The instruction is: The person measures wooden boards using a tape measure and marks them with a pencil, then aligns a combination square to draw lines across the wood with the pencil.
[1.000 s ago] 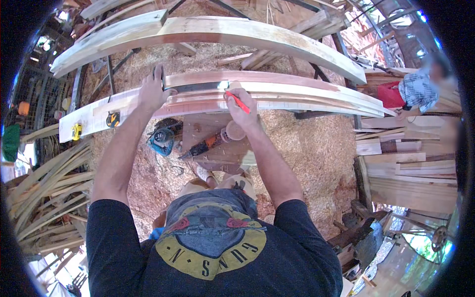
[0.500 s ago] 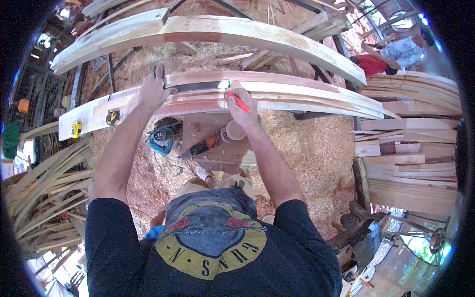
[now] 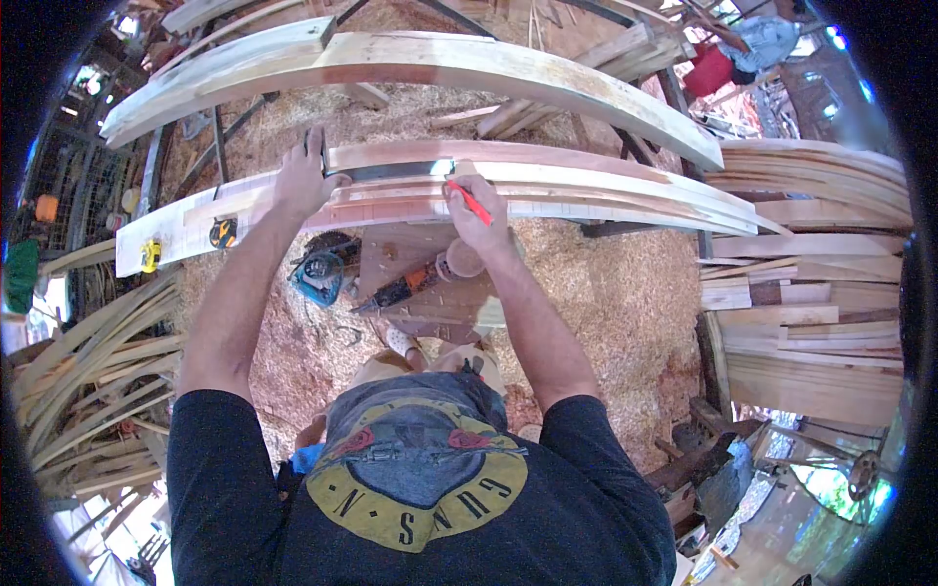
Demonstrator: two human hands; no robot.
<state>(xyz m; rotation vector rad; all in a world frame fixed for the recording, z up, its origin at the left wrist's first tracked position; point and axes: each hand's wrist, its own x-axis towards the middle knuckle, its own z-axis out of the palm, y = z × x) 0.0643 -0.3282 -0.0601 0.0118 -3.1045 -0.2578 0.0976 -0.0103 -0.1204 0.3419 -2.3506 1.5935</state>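
Observation:
A long pale timber board [image 3: 156,220] lies crosswise before me, with reddish curved wooden strips [image 3: 547,159] along it. My left hand [image 3: 305,178] is closed around the left end of a flat metal ruler [image 3: 386,172]; whether it has a square's stock is hidden by the fingers. A red pencil [image 3: 471,201] is gripped in my right hand [image 3: 479,213], which rests on the wood at the ruler's right end. Two tape measures sit on the board left of my left hand, a black and orange one [image 3: 223,232] and a yellow one [image 3: 150,256].
Beyond lies a thick curved beam [image 3: 420,61]. Below the board are a blue power tool [image 3: 319,277], an orange and black tool [image 3: 405,286] and a round container [image 3: 463,259]. Stacked planks [image 3: 811,376] stand right, thin strips [image 3: 88,391] left. Sawdust covers the floor [image 3: 596,313].
Both my hands, the ruler and the pencil stay in nearly the same place. At the upper right, a person in red and light blue clothing has moved farther away.

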